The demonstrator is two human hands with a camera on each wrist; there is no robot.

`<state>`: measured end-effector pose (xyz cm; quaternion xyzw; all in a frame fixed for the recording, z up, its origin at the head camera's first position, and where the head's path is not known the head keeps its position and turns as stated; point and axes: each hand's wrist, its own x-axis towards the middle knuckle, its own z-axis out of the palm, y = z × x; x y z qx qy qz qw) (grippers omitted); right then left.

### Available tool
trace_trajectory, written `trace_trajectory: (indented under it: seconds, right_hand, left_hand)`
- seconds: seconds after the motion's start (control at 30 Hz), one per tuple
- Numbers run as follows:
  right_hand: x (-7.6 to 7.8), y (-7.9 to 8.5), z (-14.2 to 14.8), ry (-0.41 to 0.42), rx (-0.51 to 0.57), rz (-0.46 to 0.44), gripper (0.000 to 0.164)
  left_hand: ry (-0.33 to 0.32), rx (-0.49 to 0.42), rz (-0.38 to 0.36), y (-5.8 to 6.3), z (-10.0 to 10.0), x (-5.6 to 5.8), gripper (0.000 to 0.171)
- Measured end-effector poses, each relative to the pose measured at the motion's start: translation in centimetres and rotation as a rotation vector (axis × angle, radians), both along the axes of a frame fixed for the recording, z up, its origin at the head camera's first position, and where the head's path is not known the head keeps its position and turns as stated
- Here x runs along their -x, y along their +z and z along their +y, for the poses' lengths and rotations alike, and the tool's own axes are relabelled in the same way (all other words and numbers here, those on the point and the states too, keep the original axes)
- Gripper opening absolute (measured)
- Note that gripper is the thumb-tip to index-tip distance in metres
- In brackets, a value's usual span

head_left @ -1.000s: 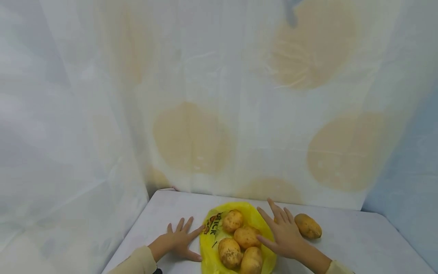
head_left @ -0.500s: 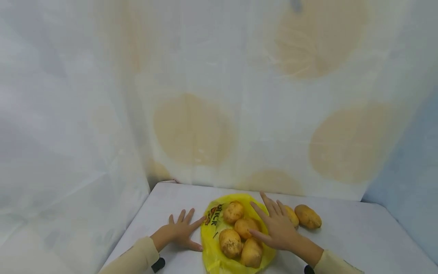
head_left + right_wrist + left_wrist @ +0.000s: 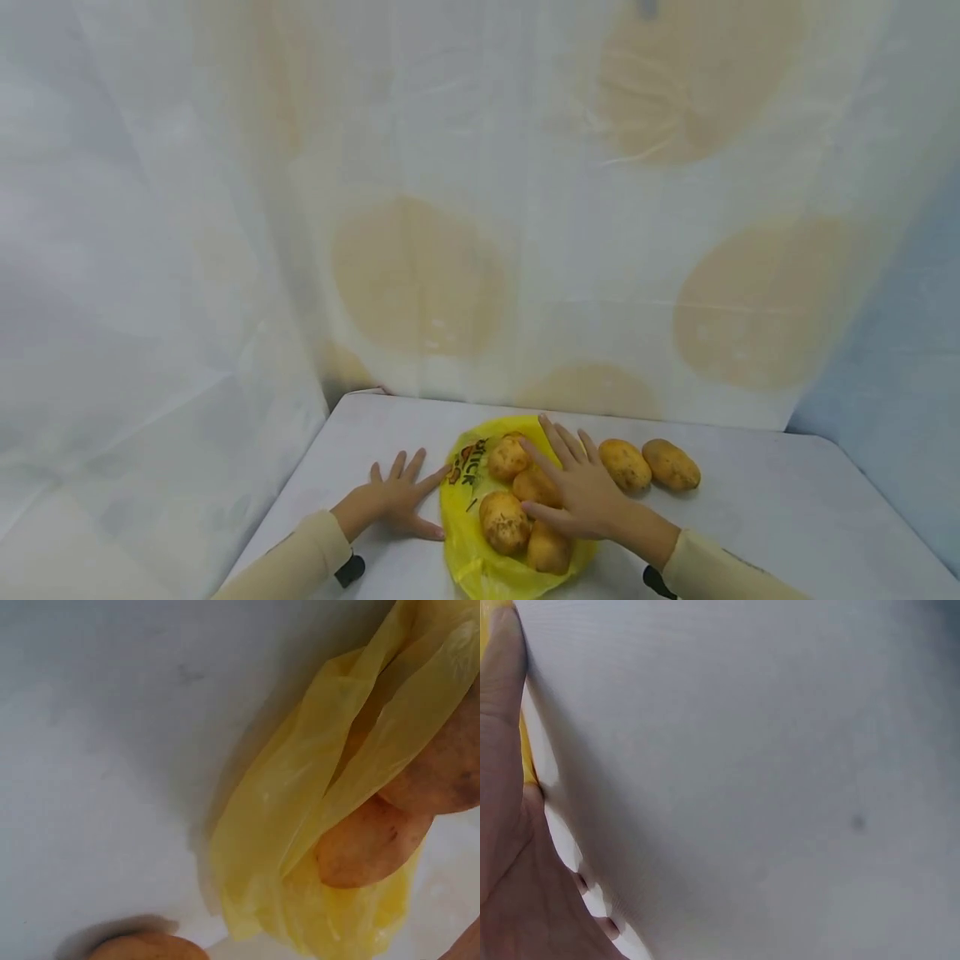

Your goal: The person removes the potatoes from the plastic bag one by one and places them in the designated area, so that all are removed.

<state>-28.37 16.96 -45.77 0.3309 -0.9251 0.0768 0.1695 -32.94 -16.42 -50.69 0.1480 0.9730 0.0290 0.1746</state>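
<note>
A yellow plastic bag [image 3: 467, 562] with dark lettering lies spread on the white table, several potatoes [image 3: 505, 522] on or in its open mouth. At its left edge my left hand [image 3: 401, 500] rests with fingers spread, index fingertip and thumb against the plastic; its palm side [image 3: 517, 877] shows in the left wrist view. My right hand [image 3: 587, 497] stretches over the bag's right side with straight, spread fingers, partly hiding potatoes there. Whether it touches them cannot be told. Folded yellow plastic [image 3: 277, 810] around a potato [image 3: 367, 847] fills the right wrist view.
Two loose potatoes, a nearer one [image 3: 625, 466] and a farther one [image 3: 672, 465], lie side by side right of the bag. The table [image 3: 772, 525] ends at a pale sheet [image 3: 570, 250] with tan round patches; more sheeting hangs left and right.
My right hand has moved left over the bag, uncovering the nearer loose potato. The left hand stays by the bag's left edge. The head view has shifted slightly.
</note>
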Motion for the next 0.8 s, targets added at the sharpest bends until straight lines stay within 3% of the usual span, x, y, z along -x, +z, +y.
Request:
trace_trajectory:
  seconds: [0.23,0.5,0.8]
  right_hand:
    - [-0.1,-0.7,-1.3,0.061,0.002,0.026,0.084]
    - [-0.4,-1.6,-2.8,0.143,-0.005,-0.088,0.083]
    - [-0.6,-1.4,-3.9,0.256,-0.038,-0.115,0.084]
  left_hand:
    - [0.01,-0.01,-0.013,0.0,-0.1,0.0,0.108]
    - [0.013,-0.012,-0.016,-0.6,-0.3,0.4,0.108]
    - [0.02,0.001,-0.006,0.0,-0.2,0.1,0.107]
